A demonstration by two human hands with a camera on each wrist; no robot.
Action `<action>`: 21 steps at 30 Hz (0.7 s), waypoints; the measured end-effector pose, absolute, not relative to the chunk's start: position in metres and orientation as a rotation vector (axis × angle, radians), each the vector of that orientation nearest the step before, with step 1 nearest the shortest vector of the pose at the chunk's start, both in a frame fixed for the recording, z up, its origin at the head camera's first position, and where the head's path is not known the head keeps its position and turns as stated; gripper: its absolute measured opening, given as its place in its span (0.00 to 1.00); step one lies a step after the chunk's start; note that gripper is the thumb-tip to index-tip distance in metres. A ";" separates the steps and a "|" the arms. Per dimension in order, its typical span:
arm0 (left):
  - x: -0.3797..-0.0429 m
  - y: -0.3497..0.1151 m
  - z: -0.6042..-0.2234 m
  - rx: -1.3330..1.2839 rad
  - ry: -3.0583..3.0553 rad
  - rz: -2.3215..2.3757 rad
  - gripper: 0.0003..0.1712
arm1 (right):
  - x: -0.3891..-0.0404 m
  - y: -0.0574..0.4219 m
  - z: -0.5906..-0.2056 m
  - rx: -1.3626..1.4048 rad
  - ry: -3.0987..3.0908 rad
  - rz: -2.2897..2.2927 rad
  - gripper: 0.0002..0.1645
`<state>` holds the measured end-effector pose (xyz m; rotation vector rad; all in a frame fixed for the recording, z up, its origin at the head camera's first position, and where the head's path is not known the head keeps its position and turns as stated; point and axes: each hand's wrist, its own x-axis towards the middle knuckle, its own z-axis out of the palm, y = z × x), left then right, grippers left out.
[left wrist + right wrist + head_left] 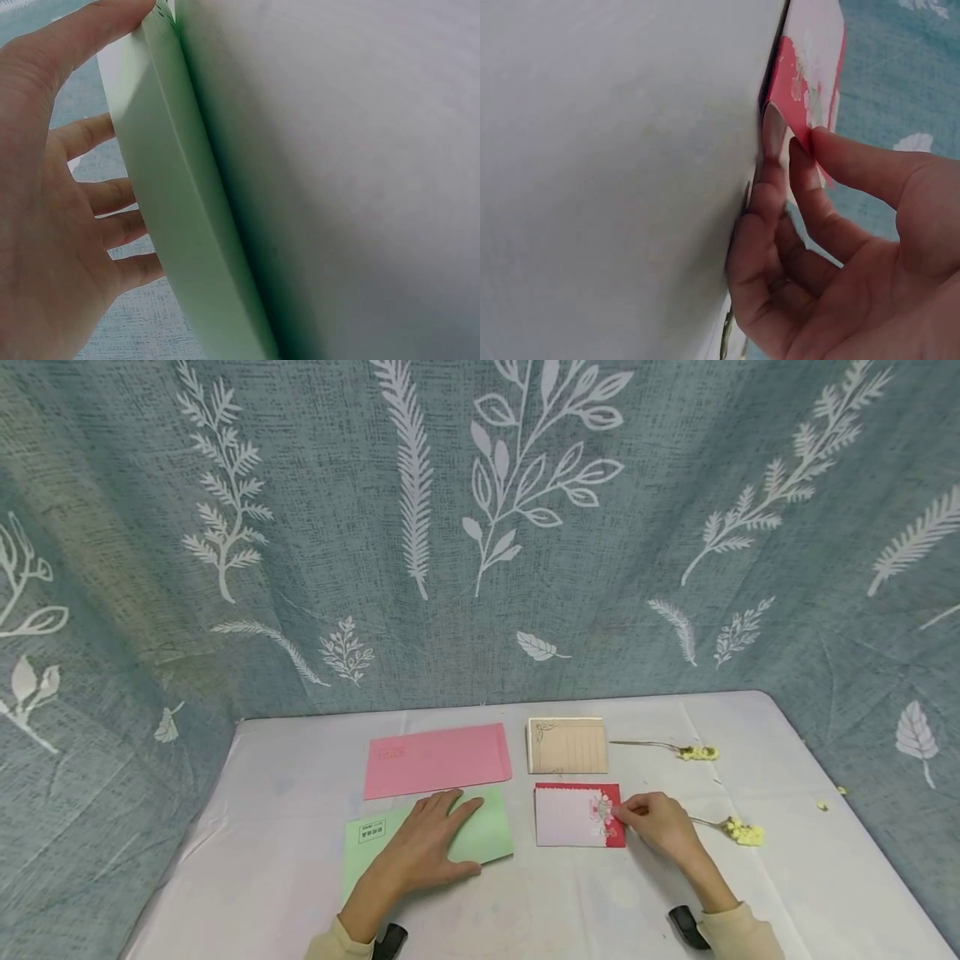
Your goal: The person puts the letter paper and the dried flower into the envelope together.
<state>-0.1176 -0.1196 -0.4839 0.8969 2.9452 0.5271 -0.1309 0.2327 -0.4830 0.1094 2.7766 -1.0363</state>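
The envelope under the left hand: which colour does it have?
Light green; the envelope shows best in the head view.

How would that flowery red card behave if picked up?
The red card is probably light, as it looks papery. It may flex: its corner bends up where the right hand pinches it. Flat-shaped, it seems unlikely to roll.

We count 2 envelopes (pixel 437 762) (pixel 491 827), 2 cards (pixel 567 746) (pixel 567 818), 2 yellow-tipped stems (pixel 699 752) (pixel 742 832), 2 yellow bits (pixel 822 806) (pixel 842 791), 2 hands (pixel 427 852) (pixel 663 831), 1 bench (pixel 262 827), 1 curtain (pixel 337 527). Stack depth unclear.
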 end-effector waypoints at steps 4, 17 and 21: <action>-0.117 -0.120 -0.484 0.903 2.953 0.522 0.47 | -0.130 0.232 -0.478 0.117 2.766 -1.059 0.12; -0.117 -0.122 -0.486 0.913 2.956 0.511 0.47 | -0.130 0.228 -0.476 0.145 2.602 -1.313 0.11; -0.117 -0.122 -0.486 0.924 2.969 0.497 0.47 | -0.131 0.226 -0.479 0.117 2.602 -1.365 0.10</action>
